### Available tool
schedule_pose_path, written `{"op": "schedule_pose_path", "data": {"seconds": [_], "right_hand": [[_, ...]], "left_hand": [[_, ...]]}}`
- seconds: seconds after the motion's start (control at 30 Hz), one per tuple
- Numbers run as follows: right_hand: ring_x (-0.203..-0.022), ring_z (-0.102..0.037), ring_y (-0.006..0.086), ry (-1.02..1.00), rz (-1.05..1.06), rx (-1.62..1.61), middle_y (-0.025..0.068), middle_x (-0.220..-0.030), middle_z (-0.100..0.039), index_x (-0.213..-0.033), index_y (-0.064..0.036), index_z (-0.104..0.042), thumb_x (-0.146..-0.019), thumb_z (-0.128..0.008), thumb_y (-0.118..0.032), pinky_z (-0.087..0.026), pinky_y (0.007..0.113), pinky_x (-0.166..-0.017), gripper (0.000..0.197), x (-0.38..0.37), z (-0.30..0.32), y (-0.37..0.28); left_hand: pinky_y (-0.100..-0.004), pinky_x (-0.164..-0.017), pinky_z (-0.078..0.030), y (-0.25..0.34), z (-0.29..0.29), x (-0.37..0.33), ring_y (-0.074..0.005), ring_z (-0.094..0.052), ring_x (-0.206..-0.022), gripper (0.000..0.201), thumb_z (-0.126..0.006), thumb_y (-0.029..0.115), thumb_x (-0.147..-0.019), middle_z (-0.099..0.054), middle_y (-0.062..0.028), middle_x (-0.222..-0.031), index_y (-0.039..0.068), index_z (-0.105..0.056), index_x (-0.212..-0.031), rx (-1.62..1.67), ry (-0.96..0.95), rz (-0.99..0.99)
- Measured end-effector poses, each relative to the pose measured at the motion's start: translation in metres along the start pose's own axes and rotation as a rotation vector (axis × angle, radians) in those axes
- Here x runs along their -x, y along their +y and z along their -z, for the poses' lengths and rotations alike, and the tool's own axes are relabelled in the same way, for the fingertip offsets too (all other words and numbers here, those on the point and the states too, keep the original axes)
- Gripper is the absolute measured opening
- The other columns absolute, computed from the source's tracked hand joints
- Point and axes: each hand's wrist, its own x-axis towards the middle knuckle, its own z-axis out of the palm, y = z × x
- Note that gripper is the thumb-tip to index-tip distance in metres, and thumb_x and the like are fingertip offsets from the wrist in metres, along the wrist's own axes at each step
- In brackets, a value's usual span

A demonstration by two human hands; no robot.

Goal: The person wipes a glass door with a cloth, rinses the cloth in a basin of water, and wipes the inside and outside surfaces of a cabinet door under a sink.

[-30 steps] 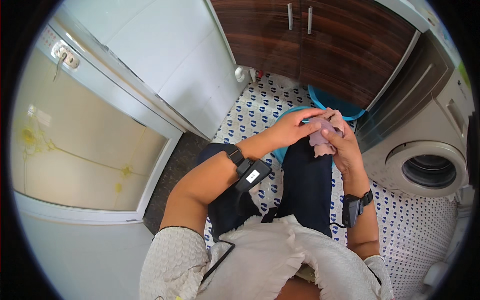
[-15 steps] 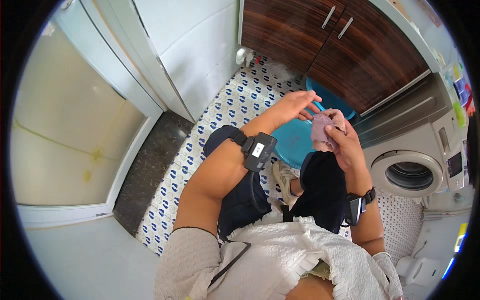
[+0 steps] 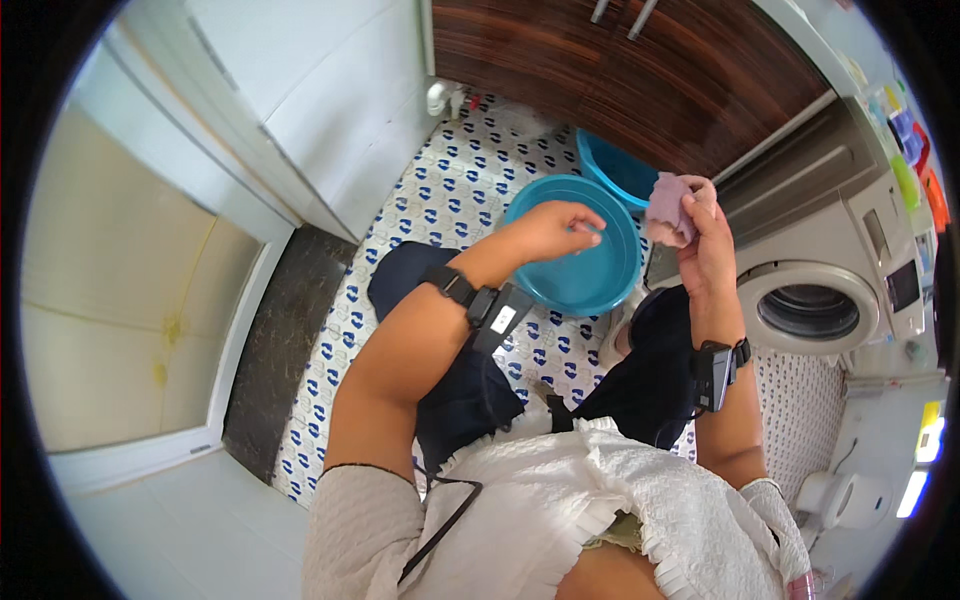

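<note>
A small crumpled cloth [image 3: 668,212], mauve with a paler pink part, is pinched between the thumb and fingers of my right hand [image 3: 710,250]. It hangs to the right of a round blue basin [image 3: 628,275] on the floor. My left hand [image 3: 556,230] hovers over that basin, empty, its fingers loosely bent and the thumb apart. Whether the basin contains water is hard to make out. Just behind it stands a second blue basin [image 3: 612,175], partly under the cabinet front.
Dark wood-grain cabinet doors [image 3: 560,60] rise at the far side. To the right is a front-loading washing machine [image 3: 810,310] with its round door shut. A white drain pipe [image 3: 440,98] sticks out by the wall. On the left, a frosted door [image 3: 130,280] meets a dark sill [image 3: 290,330].
My hands have moved apart: the right carried the cloth up and right, while the left drew away to the left. More of the near basin shows, and the view has shifted.
</note>
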Motion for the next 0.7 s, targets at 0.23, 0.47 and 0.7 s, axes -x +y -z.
{"op": "schedule_pose_path", "data": {"seconds": [0.23, 0.47, 0.7], "right_hand": [[-0.087, -0.062, 0.0221, 0.192, 0.078, -0.073, 0.0106, -0.101, -0.060, -0.108, -0.0038, -0.054, -0.091, -0.046, -0.012, -0.055, 0.032, -0.063, 0.020, -0.032, 0.084, -0.016], [-0.084, -0.060, 0.0178, 0.104, 0.044, -0.036, 0.0080, -0.092, -0.061, -0.097, -0.0059, -0.059, -0.087, -0.045, -0.014, -0.051, 0.028, -0.063, 0.019, -0.065, 0.103, -0.008], [-0.098, -0.054, 0.0163, -0.370, -0.367, 0.160, 0.0073, -0.109, -0.060, -0.112, -0.0067, -0.060, -0.090, -0.054, -0.031, -0.043, 0.029, -0.083, 0.034, -0.073, 0.089, 0.053]], "left_hand": [[-0.0251, -0.065, -0.048, -0.004, -0.022, -0.011, -0.0112, -0.060, -0.070, 0.032, -0.065, 0.021, -0.085, -0.063, -0.0040, -0.083, 0.005, -0.062, -0.113, -0.047, -0.141, 0.204], [-0.0248, -0.071, -0.048, -0.023, -0.038, -0.032, -0.0123, -0.061, -0.083, 0.044, -0.058, 0.027, -0.092, -0.063, -0.0055, -0.103, 0.012, -0.048, -0.132, -0.038, -0.215, 0.437], [-0.0295, -0.080, -0.052, -0.002, -0.053, -0.074, -0.0164, -0.060, -0.099, 0.056, -0.056, 0.026, -0.093, -0.058, -0.0109, -0.116, 0.016, -0.030, -0.143, 0.717, 0.111, 0.413]]}}
